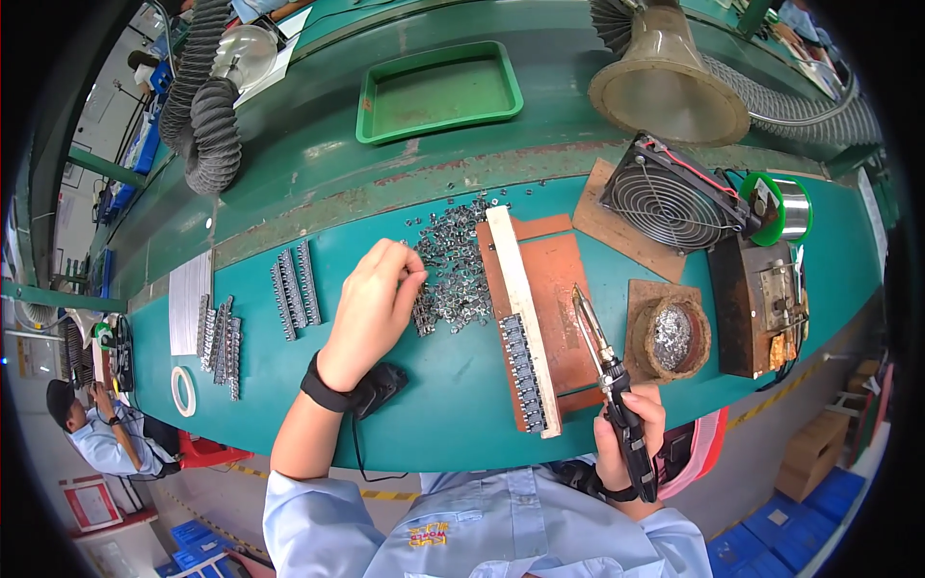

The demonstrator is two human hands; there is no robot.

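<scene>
My left hand (376,294) is at the left edge of a loose pile of small metal parts (458,275), its thumb and fingertips pinched together. What lies between those fingertips is too small to make out. Wrapped round the black handle of a soldering iron (621,419), my right hand (638,433) holds the tip up and away from me over a copper-brown board (559,279). A pale wooden bar (520,308) runs lengthwise on this board. Along the bar's left side, at the near end, sits a row of small dark components (521,371).
Right of the board stand a round pot of silvery scraps (672,335), a fan (670,197), a solder spool (792,210) and a metal box (756,308). Finished-looking component strips (222,342) and a tape roll (183,391) lie left. Beyond are a green tray (438,91) and an extraction hood (665,82).
</scene>
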